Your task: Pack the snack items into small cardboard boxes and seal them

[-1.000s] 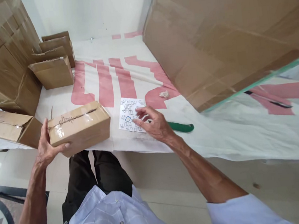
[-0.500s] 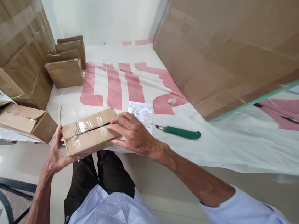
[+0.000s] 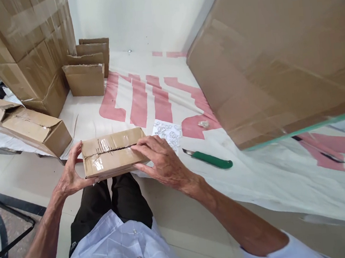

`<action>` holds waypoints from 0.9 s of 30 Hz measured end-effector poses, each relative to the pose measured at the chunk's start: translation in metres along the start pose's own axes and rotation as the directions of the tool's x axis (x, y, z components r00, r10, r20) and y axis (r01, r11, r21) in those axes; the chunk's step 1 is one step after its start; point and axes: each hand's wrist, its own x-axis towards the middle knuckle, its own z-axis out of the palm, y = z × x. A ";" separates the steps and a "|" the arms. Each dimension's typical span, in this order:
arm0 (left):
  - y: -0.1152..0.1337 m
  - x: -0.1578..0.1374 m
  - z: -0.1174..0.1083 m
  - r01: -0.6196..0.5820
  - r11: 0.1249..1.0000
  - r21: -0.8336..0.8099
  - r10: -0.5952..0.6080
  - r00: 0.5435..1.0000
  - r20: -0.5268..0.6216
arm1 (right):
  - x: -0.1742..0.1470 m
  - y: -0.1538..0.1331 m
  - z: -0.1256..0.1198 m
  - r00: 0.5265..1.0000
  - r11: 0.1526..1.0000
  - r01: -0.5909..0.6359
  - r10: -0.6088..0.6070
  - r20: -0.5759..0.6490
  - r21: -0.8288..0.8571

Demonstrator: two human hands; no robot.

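One white cloth (image 3: 273, 184), printed in red, covers the work surface. On its right side stands a very large cardboard carton (image 3: 282, 56), with a green-tinted strip (image 3: 308, 128) along its lower edge. At the left rises a tall stack of taped cartons (image 3: 41, 56). Just in front of that stack, two closed boxes (image 3: 37, 129) lie end to end along the front edge. Beside the stack, near the wall (image 3: 148, 16), four cardboard pieces (image 3: 85, 80) stand upright in a row.

The small carton (image 3: 114, 141) is at the front edge of the cloth, directly before the person; whether it rests there or is lifted cannot be determined. Its top bears a ragged lengthwise seam and shiny tape remnants.

Left hand (image 3: 69, 176): fingers and thumb well apart, spanning the left end of the small carton and gripping it. Right hand (image 3: 165, 162): fingers bent over the top at the right end, tips at the seam, thumb against the near side, moderately spread and holding the carton. Penetration of the seam by the fingertips cannot be confirmed.

A printed sheet (image 3: 173, 133) lies partly behind the right hand. Near it rests a green-handled knife (image 3: 212, 159), blade exposed. Farther right lies a slim dark tool (image 3: 319, 150). Smallest item: a crumpled clear scrap (image 3: 203, 124) on the red print.
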 end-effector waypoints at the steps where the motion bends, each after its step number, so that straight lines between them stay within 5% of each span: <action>1: -0.001 -0.002 0.002 -0.009 1.000 -0.019 0.008 1.000 -0.015 | 0.001 0.001 0.000 1.000 1.000 -0.003 0.003 0.008 0.002; 10: 0.004 -0.008 0.012 -0.060 0.997 -0.053 0.055 0.995 -0.089 | 0.008 -0.002 -0.001 0.996 0.998 -0.054 0.053 0.069 0.017; 16: 0.004 -0.012 0.010 -0.063 0.997 -0.045 0.058 0.992 -0.110 | -0.015 0.035 0.002 0.970 0.995 -0.065 0.080 -0.228 0.075; 20: 0.006 -0.015 0.006 -0.077 0.997 -0.006 0.077 0.993 -0.088 | -0.077 0.111 -0.002 0.884 0.878 -0.459 0.435 -0.174 -0.138; 22: 0.008 -0.014 0.003 -0.095 0.995 0.017 0.096 0.992 -0.081 | -0.113 0.145 -0.005 0.774 0.735 -0.609 0.633 -0.021 -0.297; 24: 0.010 -0.013 0.001 -0.103 0.994 0.041 0.105 0.992 -0.067 | -0.142 0.165 -0.008 0.662 0.640 -0.658 0.743 0.102 -0.396; 27: 0.013 -0.010 -0.001 -0.119 0.990 0.079 0.122 0.991 -0.046 | -0.164 0.172 -0.010 0.642 0.634 -0.659 0.755 0.135 -0.405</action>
